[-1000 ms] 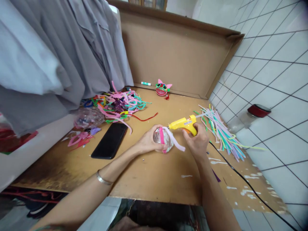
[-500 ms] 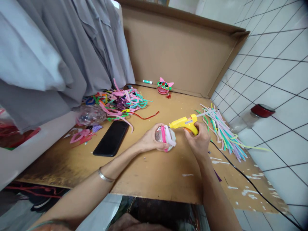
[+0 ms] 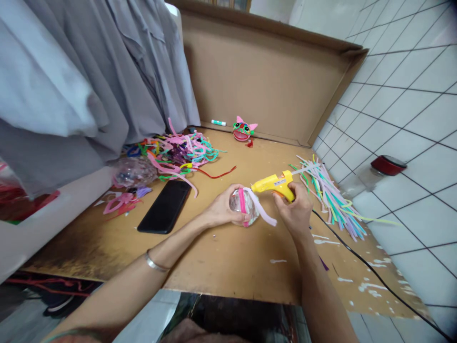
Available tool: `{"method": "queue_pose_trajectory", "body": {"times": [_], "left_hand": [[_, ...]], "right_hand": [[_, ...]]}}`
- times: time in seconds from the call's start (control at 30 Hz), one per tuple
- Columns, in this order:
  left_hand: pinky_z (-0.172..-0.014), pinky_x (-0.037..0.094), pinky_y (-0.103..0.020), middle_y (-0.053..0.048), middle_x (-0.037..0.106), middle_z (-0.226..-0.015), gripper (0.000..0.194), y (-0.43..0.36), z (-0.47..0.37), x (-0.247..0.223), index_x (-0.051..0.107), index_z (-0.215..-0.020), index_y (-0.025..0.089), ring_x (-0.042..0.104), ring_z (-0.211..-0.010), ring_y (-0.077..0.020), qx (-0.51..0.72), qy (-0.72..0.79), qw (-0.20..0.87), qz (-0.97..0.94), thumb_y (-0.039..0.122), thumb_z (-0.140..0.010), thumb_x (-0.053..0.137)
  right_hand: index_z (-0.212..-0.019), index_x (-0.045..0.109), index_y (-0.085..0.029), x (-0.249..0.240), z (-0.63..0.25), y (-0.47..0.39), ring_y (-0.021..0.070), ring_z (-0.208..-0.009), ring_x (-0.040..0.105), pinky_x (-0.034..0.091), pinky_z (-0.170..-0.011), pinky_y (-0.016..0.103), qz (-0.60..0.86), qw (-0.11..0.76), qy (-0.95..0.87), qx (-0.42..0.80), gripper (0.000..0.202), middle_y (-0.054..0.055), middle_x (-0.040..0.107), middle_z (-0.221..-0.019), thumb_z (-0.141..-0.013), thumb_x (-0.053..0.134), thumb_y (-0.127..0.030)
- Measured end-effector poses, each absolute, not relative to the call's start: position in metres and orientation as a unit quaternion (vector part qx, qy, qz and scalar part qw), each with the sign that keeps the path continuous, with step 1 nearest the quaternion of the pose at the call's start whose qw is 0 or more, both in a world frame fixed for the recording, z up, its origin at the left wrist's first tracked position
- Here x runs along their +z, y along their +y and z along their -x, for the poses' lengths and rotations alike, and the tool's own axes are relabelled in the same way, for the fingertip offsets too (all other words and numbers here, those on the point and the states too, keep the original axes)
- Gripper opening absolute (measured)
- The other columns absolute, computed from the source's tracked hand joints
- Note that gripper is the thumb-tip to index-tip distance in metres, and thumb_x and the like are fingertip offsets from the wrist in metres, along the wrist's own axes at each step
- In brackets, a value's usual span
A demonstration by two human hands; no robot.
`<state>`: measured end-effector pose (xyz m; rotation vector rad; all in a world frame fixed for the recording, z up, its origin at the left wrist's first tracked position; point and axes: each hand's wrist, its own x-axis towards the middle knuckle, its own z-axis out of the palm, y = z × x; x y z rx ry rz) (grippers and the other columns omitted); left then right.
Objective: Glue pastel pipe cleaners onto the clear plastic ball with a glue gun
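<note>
My left hand is closed around a clear, rounded plastic piece above the table. A bright pink pipe cleaner wraps its middle. Beside that, a pale lilac pipe cleaner runs from the top of the piece and its lower end sticks out to the right. In my right hand is a yellow hot glue gun, gripped by its handle. The gun's nozzle points left, close to the upper end of the lilac strip; whether they touch I cannot tell. A glue stick juts from the gun's back.
Left of my hands lies a black phone, with a tangled pipe cleaner heap behind it. Straight pipe cleaners lie at right, near the gun's black cord. A small animal-face craft stands by the cardboard wall.
The lower end of the lilac pipe cleaner has swung away from the plastic piece, out to the right. Both hands keep nearly the same place and grip.
</note>
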<state>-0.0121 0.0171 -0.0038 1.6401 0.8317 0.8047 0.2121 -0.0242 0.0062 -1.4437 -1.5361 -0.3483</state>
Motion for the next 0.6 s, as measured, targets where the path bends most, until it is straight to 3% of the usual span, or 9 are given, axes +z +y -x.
{"method": "queue_pose_trajectory", "body": {"times": [0.6], "left_hand": [[-0.081, 0.050, -0.032, -0.001, 0.061, -0.096, 0.078, 0.0194, 0.0114, -0.0102, 0.047, -0.122, 0.019, 0.059, -0.085, -0.0178, 0.339, 0.342, 0.539, -0.691, 0.032, -0.055, 0.085]], "right_hand": [[-0.094, 0.056, -0.022, 0.0054, -0.2145, -0.0227, 0.0205, -0.076, 0.060, 0.050, -0.070, 0.034, 0.579, 0.483, -0.639, -0.153, 0.024, 0.004, 0.062, -0.086, -0.079, 0.065, -0.039]]}}
